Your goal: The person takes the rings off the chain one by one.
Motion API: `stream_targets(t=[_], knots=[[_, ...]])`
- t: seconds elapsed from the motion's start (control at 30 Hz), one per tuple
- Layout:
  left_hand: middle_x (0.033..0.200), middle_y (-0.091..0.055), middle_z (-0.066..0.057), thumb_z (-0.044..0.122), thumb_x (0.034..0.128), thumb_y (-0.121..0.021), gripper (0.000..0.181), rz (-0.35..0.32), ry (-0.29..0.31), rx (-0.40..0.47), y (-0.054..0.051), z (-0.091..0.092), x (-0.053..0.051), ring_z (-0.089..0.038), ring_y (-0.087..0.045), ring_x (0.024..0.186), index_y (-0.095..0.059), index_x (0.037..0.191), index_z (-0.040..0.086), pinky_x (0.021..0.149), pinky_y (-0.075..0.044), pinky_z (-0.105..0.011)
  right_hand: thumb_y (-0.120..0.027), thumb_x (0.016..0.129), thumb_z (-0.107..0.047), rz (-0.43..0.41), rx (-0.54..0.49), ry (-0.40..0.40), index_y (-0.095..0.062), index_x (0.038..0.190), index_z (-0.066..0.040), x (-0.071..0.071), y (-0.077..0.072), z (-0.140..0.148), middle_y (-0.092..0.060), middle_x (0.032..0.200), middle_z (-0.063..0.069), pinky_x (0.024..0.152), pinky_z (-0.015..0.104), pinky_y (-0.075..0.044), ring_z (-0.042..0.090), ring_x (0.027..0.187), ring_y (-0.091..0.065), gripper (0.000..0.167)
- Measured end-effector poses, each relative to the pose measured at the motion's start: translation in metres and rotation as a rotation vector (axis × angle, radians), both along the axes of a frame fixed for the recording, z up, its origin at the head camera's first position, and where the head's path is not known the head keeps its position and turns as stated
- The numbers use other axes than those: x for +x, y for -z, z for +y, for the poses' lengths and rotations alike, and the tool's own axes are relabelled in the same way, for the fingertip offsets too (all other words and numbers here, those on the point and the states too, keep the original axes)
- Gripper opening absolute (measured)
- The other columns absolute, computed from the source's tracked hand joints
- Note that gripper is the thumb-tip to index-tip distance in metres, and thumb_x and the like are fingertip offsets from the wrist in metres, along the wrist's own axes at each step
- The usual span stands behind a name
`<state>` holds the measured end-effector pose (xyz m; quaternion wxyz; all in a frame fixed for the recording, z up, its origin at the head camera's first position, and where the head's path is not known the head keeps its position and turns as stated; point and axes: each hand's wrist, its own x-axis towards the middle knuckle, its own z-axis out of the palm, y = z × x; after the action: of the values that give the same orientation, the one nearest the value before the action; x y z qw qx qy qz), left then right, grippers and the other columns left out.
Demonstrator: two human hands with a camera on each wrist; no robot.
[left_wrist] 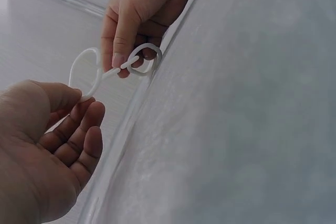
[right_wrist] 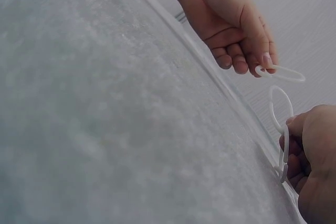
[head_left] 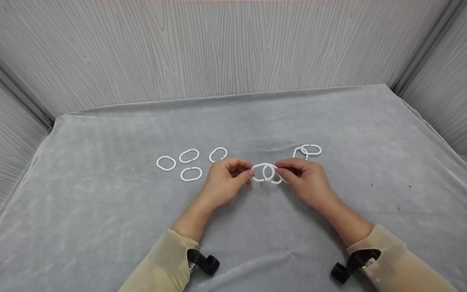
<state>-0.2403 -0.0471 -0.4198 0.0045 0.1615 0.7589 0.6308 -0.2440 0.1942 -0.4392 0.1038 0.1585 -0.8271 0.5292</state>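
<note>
In the head view, my left hand [head_left: 225, 178] pinches a white oval plastic chain link [head_left: 259, 180] between thumb and fingertips. Facing it, my right hand [head_left: 308, 180] grips a pair of joined white links; the right wrist view shows an upper link [right_wrist: 271, 106] and a lower link [right_wrist: 285, 150] hooked together. From above, the left link overlaps the right-hand pair, but a narrow gap shows between them in the right wrist view. Past the right hand, two hooked links [head_left: 315, 154] lie on the cloth; whether they connect to the held pair is hidden.
Left of the hands lie several loose links: one [head_left: 157, 163] far left, one [head_left: 181, 158] behind, one [head_left: 191, 180] nearer, and one [head_left: 211, 156] just beyond the left hand. Grey cloth [head_left: 95, 182] covers the table; a grey wood-grain wall [head_left: 217, 48] stands behind it.
</note>
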Motion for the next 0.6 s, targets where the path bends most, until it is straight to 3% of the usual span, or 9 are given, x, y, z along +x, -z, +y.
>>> stream_targets(t=[0.37, 0.6], knots=[[0.082, -0.072, -0.004, 0.001, 0.0937, -0.073, 0.011, -0.025, -0.107, 0.023, -0.018, -0.021, -0.004, -0.014, -0.07, 0.071, -0.076, 0.102, -0.006, 0.062, -0.051, -0.022, -0.08, 0.094, -0.003, -0.013, -0.007, 0.016, -0.084, 0.106, -0.009, 0.001, 0.001, -0.001, -0.079, 0.094, 0.002, 0.073, 0.016, -0.051, 0.009, 0.081, -0.067, 0.014], [0.082, -0.072, -0.006, -0.002, 0.0933, -0.073, 0.011, -0.056, -0.159, 0.008, -0.025, -0.034, -0.007, -0.014, -0.069, 0.07, -0.076, 0.103, -0.006, 0.06, -0.05, -0.021, -0.08, 0.094, -0.002, -0.005, -0.015, 0.013, -0.084, 0.105, -0.009, 0.001, 0.0, -0.001, -0.079, 0.093, 0.003, 0.072, 0.017, -0.052, 0.009, 0.081, -0.067, 0.013]])
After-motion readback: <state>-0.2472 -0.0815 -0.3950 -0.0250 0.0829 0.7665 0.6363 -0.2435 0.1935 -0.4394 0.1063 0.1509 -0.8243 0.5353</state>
